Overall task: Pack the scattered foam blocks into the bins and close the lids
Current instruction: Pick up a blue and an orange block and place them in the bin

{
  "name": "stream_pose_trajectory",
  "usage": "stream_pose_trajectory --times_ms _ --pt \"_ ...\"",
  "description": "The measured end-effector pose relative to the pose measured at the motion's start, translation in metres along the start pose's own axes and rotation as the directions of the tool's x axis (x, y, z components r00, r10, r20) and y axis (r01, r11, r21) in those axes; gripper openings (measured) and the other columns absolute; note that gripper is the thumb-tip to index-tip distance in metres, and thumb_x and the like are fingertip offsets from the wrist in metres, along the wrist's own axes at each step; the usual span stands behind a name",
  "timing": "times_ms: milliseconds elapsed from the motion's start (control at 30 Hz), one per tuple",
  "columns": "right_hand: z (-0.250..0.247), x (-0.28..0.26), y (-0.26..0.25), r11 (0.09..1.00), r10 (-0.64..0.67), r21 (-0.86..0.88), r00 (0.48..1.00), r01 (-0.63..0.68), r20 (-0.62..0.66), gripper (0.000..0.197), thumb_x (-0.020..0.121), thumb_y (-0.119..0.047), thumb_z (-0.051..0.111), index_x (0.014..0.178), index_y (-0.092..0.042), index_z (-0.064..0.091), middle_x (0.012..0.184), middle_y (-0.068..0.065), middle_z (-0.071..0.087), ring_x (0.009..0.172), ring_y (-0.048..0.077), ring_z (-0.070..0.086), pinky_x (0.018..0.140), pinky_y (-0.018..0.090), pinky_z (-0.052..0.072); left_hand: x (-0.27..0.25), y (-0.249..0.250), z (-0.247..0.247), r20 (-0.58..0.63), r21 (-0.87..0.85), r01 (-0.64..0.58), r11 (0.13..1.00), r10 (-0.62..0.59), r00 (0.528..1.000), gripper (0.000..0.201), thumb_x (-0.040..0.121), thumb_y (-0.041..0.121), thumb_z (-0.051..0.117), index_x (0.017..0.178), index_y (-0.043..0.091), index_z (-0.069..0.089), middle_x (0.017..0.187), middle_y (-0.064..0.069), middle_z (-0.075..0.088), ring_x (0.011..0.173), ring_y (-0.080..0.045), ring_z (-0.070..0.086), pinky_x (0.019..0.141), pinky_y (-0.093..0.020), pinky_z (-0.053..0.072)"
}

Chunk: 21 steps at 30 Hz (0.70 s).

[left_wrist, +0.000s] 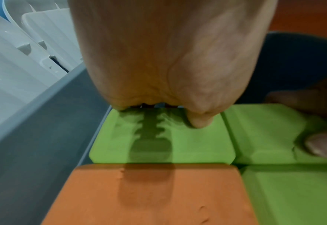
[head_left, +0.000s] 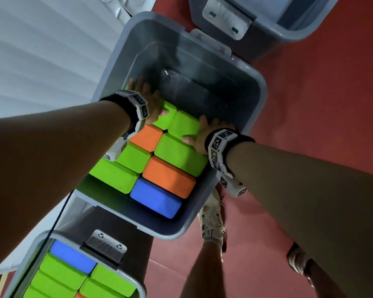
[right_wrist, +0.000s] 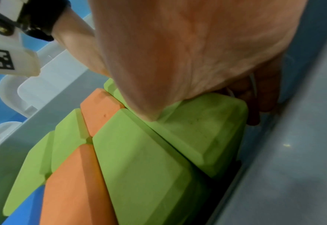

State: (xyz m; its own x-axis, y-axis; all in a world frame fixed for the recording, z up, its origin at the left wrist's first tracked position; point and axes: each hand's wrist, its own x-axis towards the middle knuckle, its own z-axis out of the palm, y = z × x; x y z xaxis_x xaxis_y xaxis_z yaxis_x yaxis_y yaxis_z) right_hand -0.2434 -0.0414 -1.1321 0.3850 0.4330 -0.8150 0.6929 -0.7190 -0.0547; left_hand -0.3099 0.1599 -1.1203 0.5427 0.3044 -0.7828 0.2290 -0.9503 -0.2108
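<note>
1. Nearest me, a second bin (head_left: 138, 284) sits at my lower left, already packed with green and blue blocks; its lid is not on.

2. Beyond it is the bin I am working in (head_left: 254, 117). Blocks stand on edge in two rows in its near part: a blue block (head_left: 155, 197) closest to me, then an orange block (head_left: 168, 176), then greens, with another orange block (head_left: 145, 137) in the left row.

3. My right hand (head_left: 199, 137) grips the farthest green block of the right row (head_left: 184, 124): thumb on its top face, fingers curled over the far end beside the bin's right wall. The right wrist view shows those fingers tucked down behind the block.

4. My left hand (head_left: 148, 104) grips the farthest green block of the left row (left_wrist: 158, 137), thumb pressing into its top, fingers over its far edge.

5. What matters for the next move: both blocks lie directly under my palms, touching each other side by side, their long axes running across the bin. The rows grow away from me, so I judge the push should go down and back toward me, to seat them tight.

6. Past my fingers the bin's far part is bare, with room for more blocks.

7. Farthest off, another open bin (head_left: 289, 37) stands on the red floor (head_left: 321, 100). White lids (head_left: 41, 61) lie to the left; none is closed.
</note>
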Motion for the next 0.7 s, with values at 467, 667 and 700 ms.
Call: stream_pose_trajectory --times_ms 467,667,700 --pt "-0.056 -0.076 0.099 0.889 -0.127 0.356 0.900 0.290 -0.417 0.031 0.100 -0.035 0.042 0.105 -0.010 0.061 0.103 0.016 0.068 0.093 0.036 0.064 0.073 0.036 0.046 -0.052 0.093 -0.138 -0.205 -0.033 -0.199 0.979 0.189 0.961 0.036 0.096 0.030 0.042 0.102 0.005 0.068 0.110 -0.024 0.067 0.102 -0.041 0.063 0.084 -0.037 0.050" --pt "-0.056 -0.141 0.218 0.763 0.128 0.636 0.936 0.119 -0.329 0.023 0.092 -0.041 0.042 0.083 -0.026 0.057 0.093 0.003 0.068 0.083 0.028 0.065 0.074 0.039 0.055 -0.078 0.210 -0.235 -0.101 0.129 -0.391 0.911 0.405 0.909 0.042 0.091 0.038 0.039 0.088 0.008 0.067 0.097 -0.015 0.071 0.080 -0.027 0.064 0.075 -0.031 0.051" --pt "-0.053 -0.152 0.241 0.746 0.168 0.660 0.933 0.090 -0.317 0.023 0.092 -0.041 0.043 0.085 -0.026 0.059 0.095 0.003 0.068 0.084 0.027 0.065 0.075 0.039 0.056 -0.082 0.234 -0.250 -0.087 0.175 -0.423 0.889 0.442 0.893 0.040 0.093 0.036 0.040 0.091 0.007 0.068 0.096 -0.015 0.070 0.083 -0.028 0.065 0.074 -0.030 0.048"
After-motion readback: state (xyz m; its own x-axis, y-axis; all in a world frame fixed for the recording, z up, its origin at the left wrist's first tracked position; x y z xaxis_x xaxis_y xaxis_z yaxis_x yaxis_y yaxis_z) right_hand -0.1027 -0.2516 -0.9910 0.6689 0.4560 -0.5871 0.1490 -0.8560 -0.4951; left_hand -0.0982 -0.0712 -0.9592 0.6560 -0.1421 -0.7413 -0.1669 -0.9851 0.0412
